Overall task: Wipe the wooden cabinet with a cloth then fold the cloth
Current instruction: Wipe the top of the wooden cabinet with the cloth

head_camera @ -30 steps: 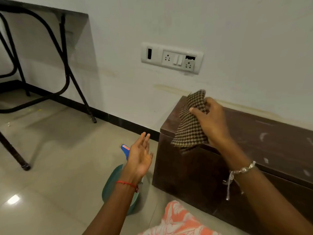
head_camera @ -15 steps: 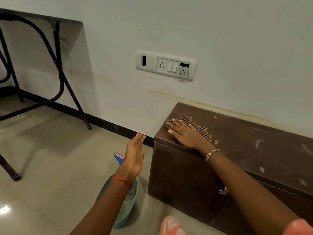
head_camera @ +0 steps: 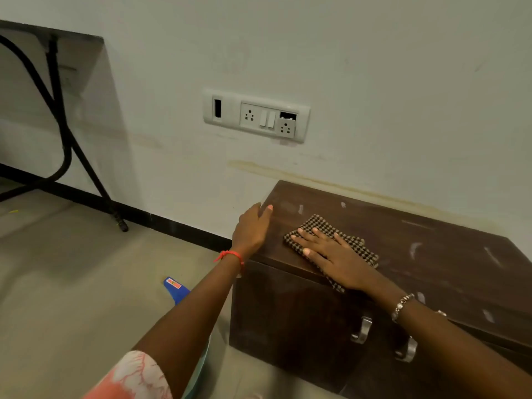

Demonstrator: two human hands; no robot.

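A low dark wooden cabinet (head_camera: 417, 240) stands against the white wall, its top marked with pale smudges. A brown checked cloth (head_camera: 357, 249) lies flat on the top near the front left corner. My right hand (head_camera: 331, 254) presses flat on the cloth with fingers spread. My left hand (head_camera: 253, 228) rests on the cabinet's left edge, thumb on the top surface, fingers down the side.
Two metal handles (head_camera: 361, 331) hang on the cabinet front. A blue-handled teal dustpan (head_camera: 177, 289) lies on the tiled floor left of the cabinet, mostly behind my left arm. A switch and socket panel (head_camera: 256, 116) is on the wall. Black table legs (head_camera: 63, 125) stand far left.
My right hand brought the cloth down onto the cabinet top and slid it a little right. My left hand moved from mid-air over the floor to the cabinet's left edge.
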